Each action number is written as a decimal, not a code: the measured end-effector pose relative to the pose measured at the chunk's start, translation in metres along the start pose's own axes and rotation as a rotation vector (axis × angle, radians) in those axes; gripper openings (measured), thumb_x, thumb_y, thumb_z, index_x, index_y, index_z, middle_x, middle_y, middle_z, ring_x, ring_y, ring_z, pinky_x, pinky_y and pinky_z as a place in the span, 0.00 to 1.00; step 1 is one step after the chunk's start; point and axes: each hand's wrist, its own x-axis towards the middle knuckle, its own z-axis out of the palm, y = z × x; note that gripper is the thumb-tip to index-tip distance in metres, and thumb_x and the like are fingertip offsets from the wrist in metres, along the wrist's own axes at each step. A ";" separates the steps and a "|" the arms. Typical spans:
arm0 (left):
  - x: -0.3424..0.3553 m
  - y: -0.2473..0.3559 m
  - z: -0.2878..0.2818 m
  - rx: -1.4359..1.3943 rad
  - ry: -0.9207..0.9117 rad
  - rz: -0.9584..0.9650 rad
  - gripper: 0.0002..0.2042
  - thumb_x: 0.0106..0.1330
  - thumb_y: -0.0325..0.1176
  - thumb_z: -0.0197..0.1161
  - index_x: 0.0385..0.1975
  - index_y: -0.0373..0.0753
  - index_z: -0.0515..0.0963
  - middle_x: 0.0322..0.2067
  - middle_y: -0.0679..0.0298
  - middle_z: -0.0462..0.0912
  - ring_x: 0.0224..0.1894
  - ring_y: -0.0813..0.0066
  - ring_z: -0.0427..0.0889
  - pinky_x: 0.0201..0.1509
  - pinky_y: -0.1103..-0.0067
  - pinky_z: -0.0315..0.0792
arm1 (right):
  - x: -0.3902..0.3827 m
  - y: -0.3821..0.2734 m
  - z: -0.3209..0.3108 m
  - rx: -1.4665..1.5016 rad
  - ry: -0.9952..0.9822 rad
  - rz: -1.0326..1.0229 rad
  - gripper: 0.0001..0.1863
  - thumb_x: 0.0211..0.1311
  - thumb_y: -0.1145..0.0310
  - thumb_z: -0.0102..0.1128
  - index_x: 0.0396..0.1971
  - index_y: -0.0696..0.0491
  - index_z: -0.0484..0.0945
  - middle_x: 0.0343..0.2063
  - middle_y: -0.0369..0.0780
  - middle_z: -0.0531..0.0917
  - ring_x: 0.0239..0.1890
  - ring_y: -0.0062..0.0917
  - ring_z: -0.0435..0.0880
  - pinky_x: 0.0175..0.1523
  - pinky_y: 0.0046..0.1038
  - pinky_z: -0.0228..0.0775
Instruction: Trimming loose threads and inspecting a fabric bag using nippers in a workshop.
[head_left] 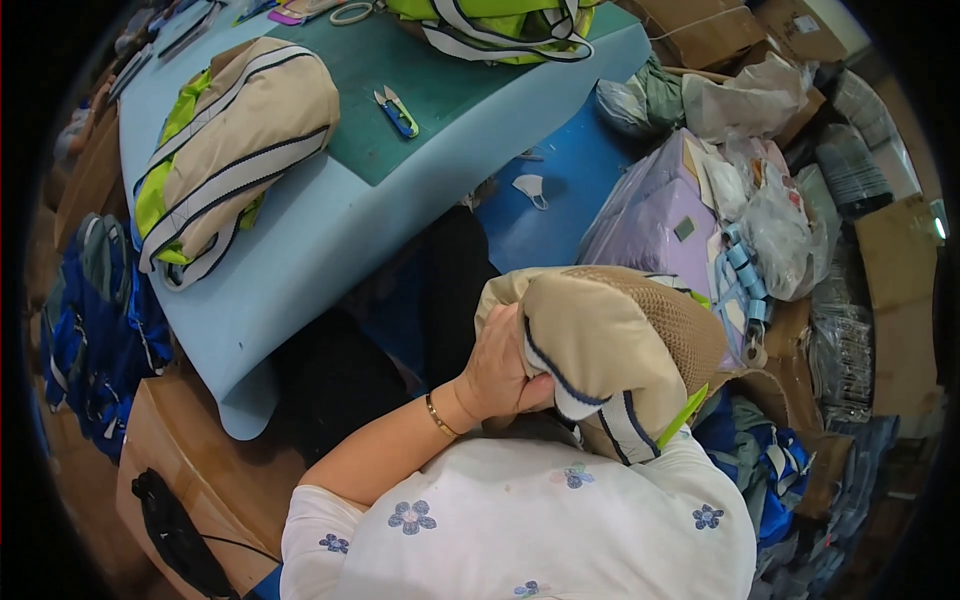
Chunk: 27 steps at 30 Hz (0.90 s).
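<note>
My left hand (pixel 500 365) grips a beige fabric bag (pixel 590 335) with mesh, white dark-edged straps and lime trim, held above my lap at chest height. My right hand is hidden behind or inside this bag; only the white sleeve shows at that side. Ahead on the pale blue table (pixel 200 330), a similar beige and lime bag (pixel 240 140) lies at the left. Blue-handled thread snips (pixel 398 112) rest on a green mat (pixel 350 150), beside a lime bag (pixel 470 25) at the far edge.
Blue bags (pixel 85 330) and a cardboard box (pixel 180 440) crowd the left. To the right are a lilac wrapped pile (pixel 640 220), plastic bags (pixel 780 250), cartons (pixel 900 280) and more blue bags (pixel 770 470). A white mask (pixel 530 190) lies on a blue surface beyond the table edge.
</note>
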 end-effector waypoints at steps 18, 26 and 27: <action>0.081 0.011 -0.050 -0.167 -0.179 -0.108 0.29 0.59 0.31 0.63 0.60 0.33 0.62 0.56 0.50 0.68 0.59 0.54 0.66 0.63 0.70 0.60 | 0.064 -0.067 -0.110 0.541 0.255 -0.181 0.21 0.70 0.66 0.40 0.62 0.51 0.63 0.58 0.42 0.69 0.58 0.28 0.72 0.60 0.28 0.68; 0.078 -0.012 -0.038 0.024 0.263 -0.245 0.28 0.67 0.29 0.51 0.65 0.32 0.52 0.65 0.50 0.54 0.66 0.55 0.56 0.65 0.68 0.56 | 0.115 -0.014 -0.031 0.832 0.126 -0.080 0.21 0.71 0.65 0.39 0.62 0.51 0.62 0.59 0.42 0.69 0.58 0.29 0.72 0.61 0.28 0.67; 0.086 -0.020 -0.045 0.130 0.295 -0.200 0.23 0.67 0.30 0.51 0.62 0.32 0.59 0.61 0.50 0.61 0.63 0.55 0.61 0.64 0.68 0.58 | 0.143 -0.007 -0.010 0.879 0.119 -0.063 0.21 0.71 0.65 0.38 0.62 0.51 0.62 0.59 0.42 0.69 0.58 0.29 0.72 0.61 0.28 0.67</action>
